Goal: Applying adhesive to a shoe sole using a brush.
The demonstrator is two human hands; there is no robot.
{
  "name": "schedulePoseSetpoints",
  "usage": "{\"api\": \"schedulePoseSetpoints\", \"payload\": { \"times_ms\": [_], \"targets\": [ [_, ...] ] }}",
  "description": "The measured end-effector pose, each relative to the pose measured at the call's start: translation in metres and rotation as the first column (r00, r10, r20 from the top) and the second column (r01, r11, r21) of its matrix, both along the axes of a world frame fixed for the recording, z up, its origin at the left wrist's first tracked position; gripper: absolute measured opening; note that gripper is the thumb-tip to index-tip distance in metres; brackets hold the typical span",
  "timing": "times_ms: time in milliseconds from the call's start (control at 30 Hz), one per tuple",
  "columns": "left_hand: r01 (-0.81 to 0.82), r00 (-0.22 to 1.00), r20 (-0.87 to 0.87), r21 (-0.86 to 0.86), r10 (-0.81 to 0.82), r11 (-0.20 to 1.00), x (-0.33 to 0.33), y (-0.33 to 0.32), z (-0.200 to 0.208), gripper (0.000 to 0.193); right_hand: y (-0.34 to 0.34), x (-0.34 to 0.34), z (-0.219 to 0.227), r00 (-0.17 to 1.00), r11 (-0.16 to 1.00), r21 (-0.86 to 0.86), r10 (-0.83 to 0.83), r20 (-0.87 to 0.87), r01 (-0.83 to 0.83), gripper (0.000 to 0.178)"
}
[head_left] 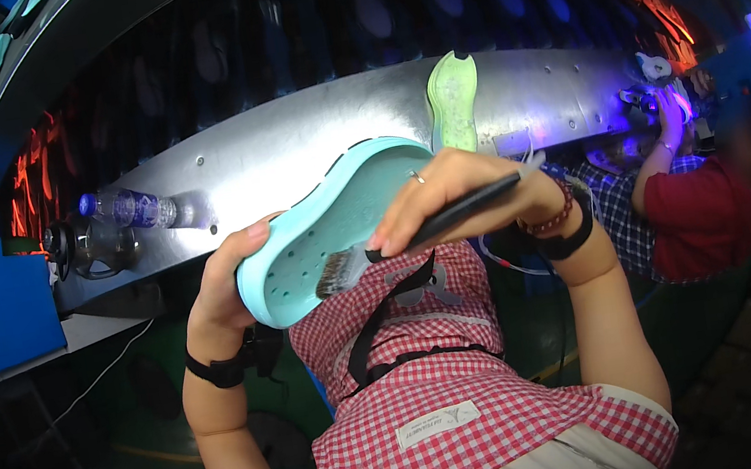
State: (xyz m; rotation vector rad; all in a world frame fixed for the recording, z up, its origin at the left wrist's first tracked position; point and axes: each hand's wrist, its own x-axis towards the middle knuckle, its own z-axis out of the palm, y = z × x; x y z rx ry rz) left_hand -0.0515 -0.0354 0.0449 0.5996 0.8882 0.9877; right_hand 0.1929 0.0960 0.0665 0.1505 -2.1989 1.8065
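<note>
My left hand [230, 276] grips the edge of a light turquoise shoe sole [307, 222], held tilted in front of my chest. Its hollow inner face, dotted with small holes, is turned toward me. Closed around the black handle of a brush [457, 213] is my right hand [457, 186]. The brush's brown bristles [335, 275] reach the sole's inner surface near its lower edge. Beyond my right hand, a lime green sole [454, 101] lies on the metal bench.
A metal bench [257, 145] curves across ahead of me, with dark rows of soles behind it. On the left stand a clear bottle with a blue cap [130, 209] and a blue box [0, 308]. At the right, a person in a red top [702, 222] works at the bench.
</note>
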Motion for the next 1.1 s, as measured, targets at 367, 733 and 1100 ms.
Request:
{"api": "schedulePoseSetpoints", "payload": {
  "times_ms": [367, 733, 1100],
  "targets": [
    [-0.191, 0.980, -0.033, 0.105, 0.195, 0.976, -0.026, -0.017, -0.005, 0.060, -0.019, 0.008, -0.010, 0.965, 0.965, 0.043, -0.261, 0.000, 0.260, 0.022],
    [-0.428, 0.722, 0.653, 0.161, 0.229, 0.890, 0.031, 0.008, -0.066, 0.083, -0.038, -0.031, -0.031, 0.791, 0.790, -0.089, -0.588, 0.167, 0.606, 0.020],
    [-0.700, 0.635, 0.568, 0.136, 0.523, 0.701, 0.029, 0.011, -0.051, 0.084, -0.041, -0.014, -0.010, 0.959, 0.914, 0.291, -0.261, -0.112, 0.282, 0.020]
  ]
}}
